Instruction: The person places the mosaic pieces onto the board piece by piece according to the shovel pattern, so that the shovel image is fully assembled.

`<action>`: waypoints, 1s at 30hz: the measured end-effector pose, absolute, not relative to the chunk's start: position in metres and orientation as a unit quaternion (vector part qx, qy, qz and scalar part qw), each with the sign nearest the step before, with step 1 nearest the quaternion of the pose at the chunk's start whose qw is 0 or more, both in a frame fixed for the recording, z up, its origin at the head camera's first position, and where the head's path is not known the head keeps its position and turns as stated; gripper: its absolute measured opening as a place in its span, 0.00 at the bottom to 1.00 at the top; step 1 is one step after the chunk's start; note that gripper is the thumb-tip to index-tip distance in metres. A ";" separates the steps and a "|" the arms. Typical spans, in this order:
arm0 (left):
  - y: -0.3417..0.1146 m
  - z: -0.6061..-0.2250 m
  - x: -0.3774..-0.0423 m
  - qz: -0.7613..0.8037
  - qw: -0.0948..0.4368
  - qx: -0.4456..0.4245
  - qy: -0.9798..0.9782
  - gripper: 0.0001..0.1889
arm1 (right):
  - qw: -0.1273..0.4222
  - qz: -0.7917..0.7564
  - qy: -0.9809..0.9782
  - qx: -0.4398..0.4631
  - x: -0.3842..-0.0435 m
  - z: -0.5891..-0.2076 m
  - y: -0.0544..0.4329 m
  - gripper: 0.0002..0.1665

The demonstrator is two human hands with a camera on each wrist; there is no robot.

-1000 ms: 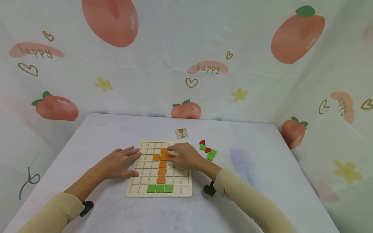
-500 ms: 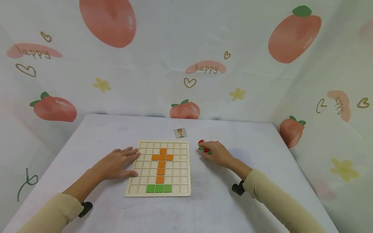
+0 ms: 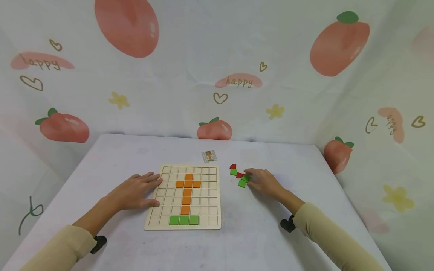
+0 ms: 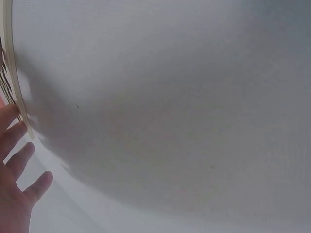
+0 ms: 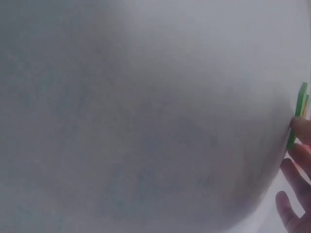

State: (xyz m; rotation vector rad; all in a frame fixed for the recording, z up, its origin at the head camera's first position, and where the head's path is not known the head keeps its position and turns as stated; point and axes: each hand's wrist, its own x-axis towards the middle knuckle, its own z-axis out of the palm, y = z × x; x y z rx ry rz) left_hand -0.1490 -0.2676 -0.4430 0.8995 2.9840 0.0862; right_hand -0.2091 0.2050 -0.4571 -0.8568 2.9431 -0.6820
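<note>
A wooden grid board (image 3: 210, 210) lies on the table, bearing a cross of orange tiles (image 3: 187, 192) and a row of three green tiles (image 3: 184, 220) at its near edge. My left hand (image 3: 140, 192) rests with spread fingers on the board's left edge; the left wrist view shows those fingers (image 4: 19, 160) at the rim. My right hand (image 3: 266, 183) is at a small cluster of loose pieces, its thumb and forefinger beside a green square tile (image 3: 245, 177). In the right wrist view, fingertips touch the edge of a green tile (image 5: 301, 99).
Other loose pieces lie left of my right hand: another green tile (image 3: 242, 183), a green tile (image 3: 233, 172) and red quarter-round pieces (image 3: 233, 166). A small pattern card (image 3: 209, 156) lies behind the board. A printed cloth backdrop (image 3: 169, 75) stands behind the white table (image 3: 190, 248).
My right hand has left the orange tiles on the board and moved right to the loose pieces, then slightly farther right. My left hand stays on the board's edge.
</note>
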 end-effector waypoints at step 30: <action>-0.268 -0.443 -0.148 0.020 0.008 0.289 0.957 0.43 | 0.016 -0.230 0.941 -0.247 -0.226 -0.447 0.194 0.24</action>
